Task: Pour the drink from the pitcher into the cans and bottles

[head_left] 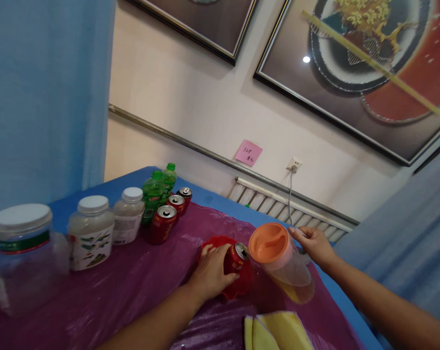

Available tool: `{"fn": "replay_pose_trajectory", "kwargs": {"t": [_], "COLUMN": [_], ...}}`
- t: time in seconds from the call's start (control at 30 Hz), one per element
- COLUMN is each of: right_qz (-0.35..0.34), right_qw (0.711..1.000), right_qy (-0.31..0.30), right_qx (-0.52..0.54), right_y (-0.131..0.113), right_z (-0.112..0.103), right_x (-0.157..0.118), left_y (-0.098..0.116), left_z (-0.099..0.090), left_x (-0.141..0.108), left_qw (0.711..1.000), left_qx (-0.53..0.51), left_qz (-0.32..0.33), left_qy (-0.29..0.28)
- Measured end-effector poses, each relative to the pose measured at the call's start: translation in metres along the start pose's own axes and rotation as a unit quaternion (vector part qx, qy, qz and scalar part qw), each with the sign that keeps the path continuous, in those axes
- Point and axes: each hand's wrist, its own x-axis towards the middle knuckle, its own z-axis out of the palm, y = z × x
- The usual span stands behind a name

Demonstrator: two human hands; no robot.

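Observation:
My left hand (211,271) is closed around a red drink can (237,258), with its thumb along the near side. The can's silver top shows and leans toward the pitcher. Under the hand and can lies a red dish with a wavy rim (238,290). My right hand (313,245) grips the handle side of a clear plastic pitcher (291,278); the handle itself is mostly hidden. The pitcher has an orange lid (269,243) and yellowish liquid low inside. Its lid end is close to the can, and it slants in the view.
A folded yellow cloth (278,330) lies in front on the purple sheet (132,291). At left stand clear jars with white lids (92,233), green bottles (154,194) and several more cans (163,226). A radiator (267,204) and wall socket (294,165) are behind.

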Motion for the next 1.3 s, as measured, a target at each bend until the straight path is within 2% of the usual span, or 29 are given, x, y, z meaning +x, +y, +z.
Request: {"fn": "replay_pose_trajectory", "kwargs": {"t": [1.3], "right_qz": [-0.004], "right_qw": [1.000], "right_qy": [0.004], "right_qx": [-0.011], "right_y": [-0.0010], "right_z": [-0.0018], "right_x": [-0.0003], "left_y": [-0.0024], "left_z": [0.0021], "left_x": [0.0008], "left_qw": [1.000], "left_qx": [-0.001], "left_qz": [-0.002], "left_qy": [-0.007]}}
